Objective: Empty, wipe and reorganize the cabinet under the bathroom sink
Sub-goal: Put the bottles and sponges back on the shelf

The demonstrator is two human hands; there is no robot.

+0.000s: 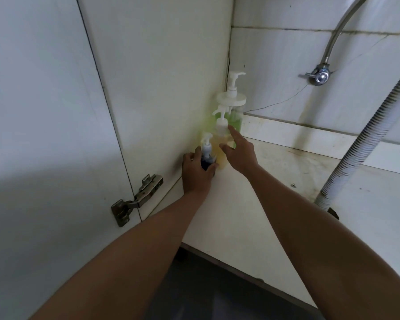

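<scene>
Head view: small dark pump bottle point(206, 155) within left hand point(195, 174) grip.

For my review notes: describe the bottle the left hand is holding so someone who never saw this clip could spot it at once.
Look inside the cabinet, along its left side wall, where three pump bottles stand in a row running into the back corner. It is the nearest one, the small dark blue pump bottle, gripped by the left hand. Unlike the taller yellow pump bottle and green pump bottle behind it, it is short, slim and dark.
</scene>
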